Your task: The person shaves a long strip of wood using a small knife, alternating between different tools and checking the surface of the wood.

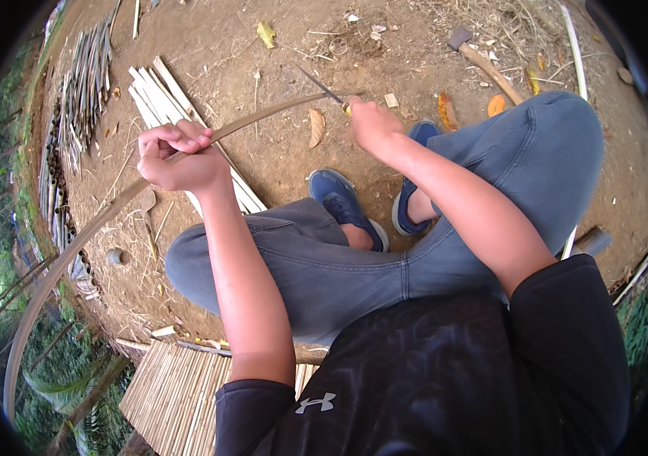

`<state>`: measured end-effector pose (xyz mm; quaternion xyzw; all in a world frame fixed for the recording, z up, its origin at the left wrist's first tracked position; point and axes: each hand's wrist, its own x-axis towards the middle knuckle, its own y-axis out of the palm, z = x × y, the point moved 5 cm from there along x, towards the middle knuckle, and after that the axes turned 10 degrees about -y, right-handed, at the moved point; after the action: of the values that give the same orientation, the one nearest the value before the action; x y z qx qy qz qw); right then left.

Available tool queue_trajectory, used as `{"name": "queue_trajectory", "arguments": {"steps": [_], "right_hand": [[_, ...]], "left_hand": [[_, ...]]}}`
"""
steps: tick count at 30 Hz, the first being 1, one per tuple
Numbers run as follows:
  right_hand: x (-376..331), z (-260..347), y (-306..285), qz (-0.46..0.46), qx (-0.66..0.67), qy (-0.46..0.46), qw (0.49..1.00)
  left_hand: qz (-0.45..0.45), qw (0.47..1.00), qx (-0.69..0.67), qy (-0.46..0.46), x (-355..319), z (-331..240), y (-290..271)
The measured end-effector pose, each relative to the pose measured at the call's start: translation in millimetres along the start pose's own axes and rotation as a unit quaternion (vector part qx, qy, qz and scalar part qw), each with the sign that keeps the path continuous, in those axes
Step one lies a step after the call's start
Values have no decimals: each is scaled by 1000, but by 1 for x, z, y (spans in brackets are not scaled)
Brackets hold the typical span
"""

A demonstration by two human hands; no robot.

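Observation:
I sit cross-legged on bare earth in grey trousers and blue shoes. My left hand (178, 157) is closed around a long thin bamboo strip (88, 228) that curves from the lower left up to the right. My right hand (370, 123) grips a knife (322, 87) by its handle. The dark blade points up and left, and its edge meets the far end of the strip just left of that hand.
Pale split bamboo slats (158, 99) lie on the ground beyond my left hand, and a bundle of darker sticks (84, 76) lies further left. A hatchet (484, 64) rests at the upper right among dry leaves. A woven bamboo mat (179, 387) sits behind my left elbow.

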<state>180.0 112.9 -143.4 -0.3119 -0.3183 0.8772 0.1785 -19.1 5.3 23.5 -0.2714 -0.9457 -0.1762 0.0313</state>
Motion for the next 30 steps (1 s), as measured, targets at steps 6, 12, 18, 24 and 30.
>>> {"name": "queue_trajectory", "arguments": {"steps": [6, 12, 18, 24, 30], "right_hand": [[-3, 7, -5, 9, 42, 13, 999], [-7, 16, -2, -15, -14, -39, 999], [-15, 35, -15, -2, -33, -56, 998], [-8, 24, -10, -8, -67, -48, 997], [-13, 42, -20, -10, -43, -73, 996]], "left_hand": [[8, 1000, 9, 7, 1, 2, -2], [13, 1000, 7, 15, 6, -1, -12], [-11, 1000, 25, -3, -2, -3, -5], [7, 1000, 6, 14, 4, -3, -11], [-36, 999, 12, -22, 4, -1, -14]]}}
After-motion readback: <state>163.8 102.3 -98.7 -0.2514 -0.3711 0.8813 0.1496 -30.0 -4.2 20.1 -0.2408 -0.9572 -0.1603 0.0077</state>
